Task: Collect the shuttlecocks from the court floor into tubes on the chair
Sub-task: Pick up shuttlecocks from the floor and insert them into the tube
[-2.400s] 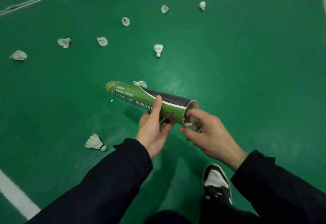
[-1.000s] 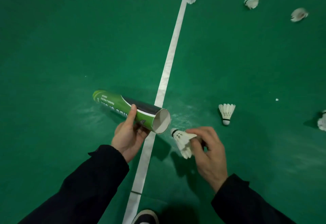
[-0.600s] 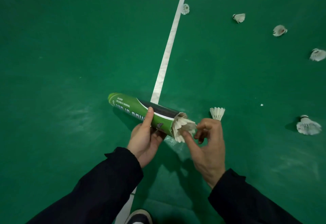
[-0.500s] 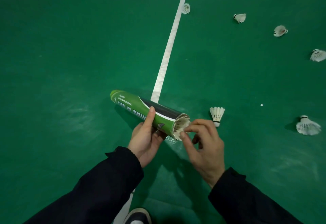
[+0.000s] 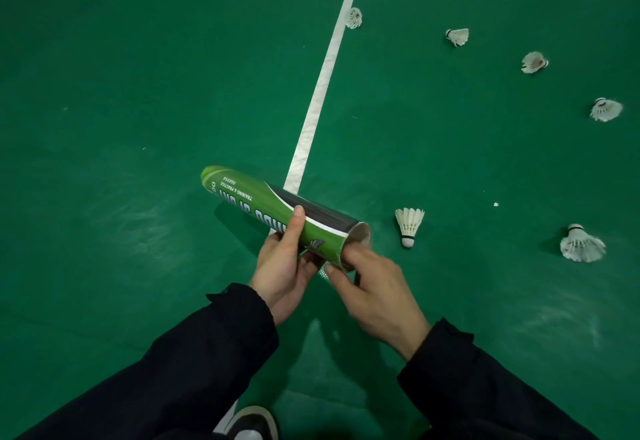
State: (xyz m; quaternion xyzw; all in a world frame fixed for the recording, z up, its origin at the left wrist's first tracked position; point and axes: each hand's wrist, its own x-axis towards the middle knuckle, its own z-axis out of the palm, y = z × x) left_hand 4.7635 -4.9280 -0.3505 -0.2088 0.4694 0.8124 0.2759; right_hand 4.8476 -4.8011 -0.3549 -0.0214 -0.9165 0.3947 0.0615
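Green court floor [image 5: 138,93], white line [image 5: 322,86]

Shoe [image 5: 254,425] cut by bottom edge

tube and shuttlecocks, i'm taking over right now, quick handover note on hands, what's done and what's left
Left hand: gripping the green tube near its open end, tube roughly level.
Right hand: fingers at the tube's mouth; the pictures don't show whether they hold anything.
Done: cannot tell how many are inside.
Left: six shuttlecocks on the floor to the right, the nearest just beyond the tube's mouth, another further right, four more further up the court. No chair in view.
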